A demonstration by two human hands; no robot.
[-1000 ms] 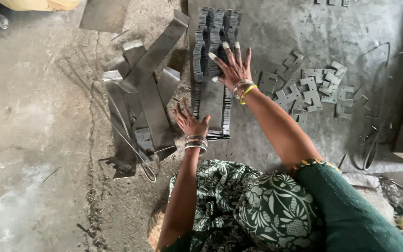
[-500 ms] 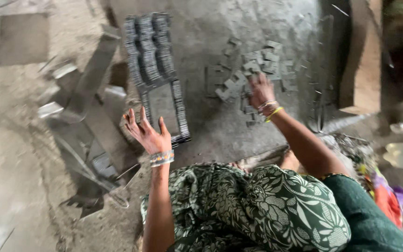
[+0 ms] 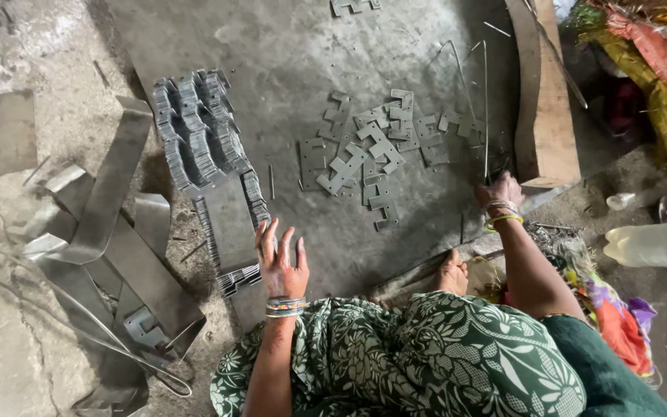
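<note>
Resting beside left hand [image 3: 281,265] (splayed): stacked plates [image 3: 229,224]

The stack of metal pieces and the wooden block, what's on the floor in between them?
In the head view, a loose scatter of flat notched metal pieces lies on the grey sheet between the stack of metal pieces and the wooden block.

Bare metal sheet [image 3: 303,46] open ahead, stamped-piece stack [image 3: 202,131] left, wooden block [image 3: 546,100] right, loose plates [image 3: 380,147] between
</note>
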